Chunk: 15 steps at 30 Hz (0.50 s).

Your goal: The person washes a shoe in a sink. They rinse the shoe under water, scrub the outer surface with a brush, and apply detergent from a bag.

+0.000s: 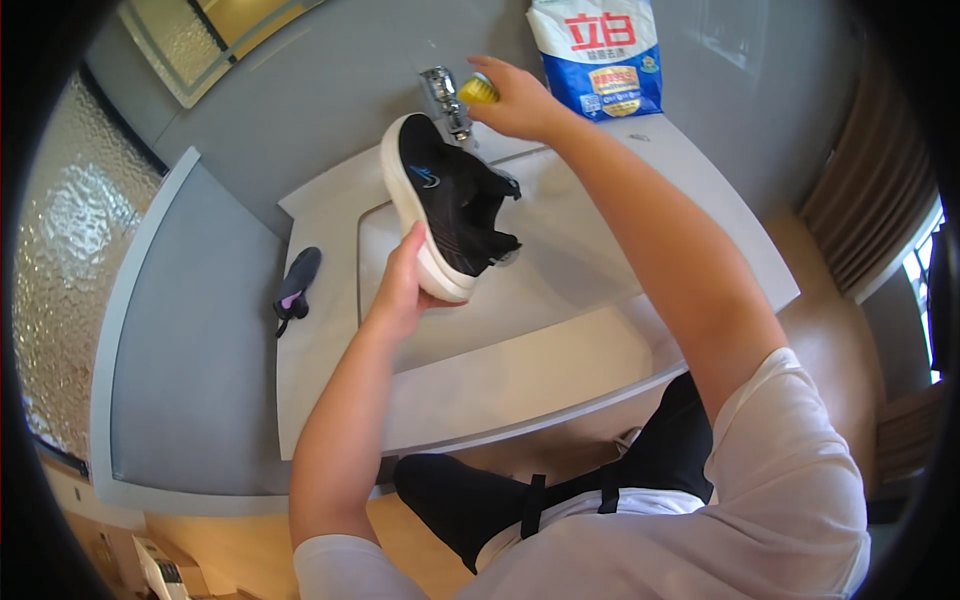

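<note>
My left hand [402, 280] grips a black sneaker [445, 190] by its thick white sole, near the heel. The shoe is tilted over the white sink [560, 250], toe toward the tap, with its opening facing right. My right hand [520, 98] is closed around a small yellow brush [478, 90], mostly covered by the fingers. It is right beside the chrome tap [445, 100], just beyond the shoe's toe. Whether the right hand touches the tap cannot be made out.
A white and blue detergent bag [600, 65] stands at the back of the counter [690, 180]. On the left of the counter lies a dark grey handheld object with a purple part [297, 285]. A grey partition [190, 340] borders the left side.
</note>
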Available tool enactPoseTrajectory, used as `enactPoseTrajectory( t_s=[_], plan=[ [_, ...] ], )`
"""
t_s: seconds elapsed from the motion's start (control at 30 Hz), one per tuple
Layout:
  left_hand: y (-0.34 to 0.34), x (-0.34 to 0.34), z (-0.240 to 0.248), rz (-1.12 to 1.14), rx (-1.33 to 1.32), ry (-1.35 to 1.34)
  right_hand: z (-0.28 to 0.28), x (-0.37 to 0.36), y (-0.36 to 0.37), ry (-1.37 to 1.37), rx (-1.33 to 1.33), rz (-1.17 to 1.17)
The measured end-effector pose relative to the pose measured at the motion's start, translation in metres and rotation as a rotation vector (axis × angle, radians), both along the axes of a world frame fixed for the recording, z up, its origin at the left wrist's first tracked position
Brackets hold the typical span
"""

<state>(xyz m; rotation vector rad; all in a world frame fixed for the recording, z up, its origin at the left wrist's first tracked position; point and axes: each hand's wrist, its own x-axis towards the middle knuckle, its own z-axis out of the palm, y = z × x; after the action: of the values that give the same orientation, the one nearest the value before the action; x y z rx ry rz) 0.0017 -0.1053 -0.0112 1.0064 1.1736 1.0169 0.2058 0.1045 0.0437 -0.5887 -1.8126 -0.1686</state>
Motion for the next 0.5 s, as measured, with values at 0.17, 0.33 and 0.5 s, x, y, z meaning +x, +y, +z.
enactPoseTrajectory(
  t_s=[0.17,0.33,0.5],
  plan=[
    [-0.009,-0.019,-0.002,0.086,-0.013,0.073,0.073,-0.035,-0.034,-0.424,-0.545,0.111],
    [-0.006,-0.022,-0.002,0.113,-0.007,-0.034,0.058,-0.029,-0.032,-0.557,-0.465,0.106],
    [-0.001,-0.034,-0.006,0.136,-0.101,-0.130,0.005,0.003,-0.048,-0.240,-0.458,0.085]
  ],
)
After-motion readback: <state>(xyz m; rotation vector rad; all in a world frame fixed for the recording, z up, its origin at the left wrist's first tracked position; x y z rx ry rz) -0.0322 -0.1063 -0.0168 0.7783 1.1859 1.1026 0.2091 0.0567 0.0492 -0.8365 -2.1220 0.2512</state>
